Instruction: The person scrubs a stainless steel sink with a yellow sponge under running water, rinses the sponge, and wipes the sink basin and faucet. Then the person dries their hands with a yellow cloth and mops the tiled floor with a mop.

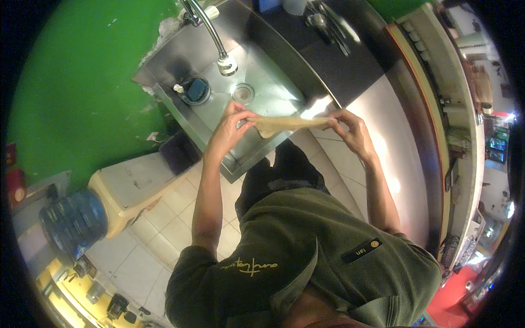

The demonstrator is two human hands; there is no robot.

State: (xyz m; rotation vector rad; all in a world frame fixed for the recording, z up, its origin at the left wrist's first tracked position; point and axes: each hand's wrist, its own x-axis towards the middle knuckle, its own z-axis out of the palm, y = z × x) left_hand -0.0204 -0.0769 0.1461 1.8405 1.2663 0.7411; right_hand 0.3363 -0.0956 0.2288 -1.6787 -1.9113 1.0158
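A thin, yellowish-tan cloth (pixel 281 124) is stretched sideways between my two hands, with a small flap hanging near its left end. My left hand (pixel 232 127) pinches one end over the near part of the steel sink (pixel 265 63). At the other end, the fingers of my right hand (pixel 353 134) are closed on the cloth, just right of the sink's edge. A flexible faucet with a white head (pixel 227 66) hangs over the basin beyond my hands, and no water stream shows. The drain (pixel 243 93) lies just past my left hand.
A round container with a blue sponge (pixel 197 90) sits at the basin's left. Metal utensils (pixel 331 30) lie on the dark counter (pixel 350 68) at right. A beige cabinet-like unit (pixel 134 180) and a blue water jug (pixel 75 221) stand lower left.
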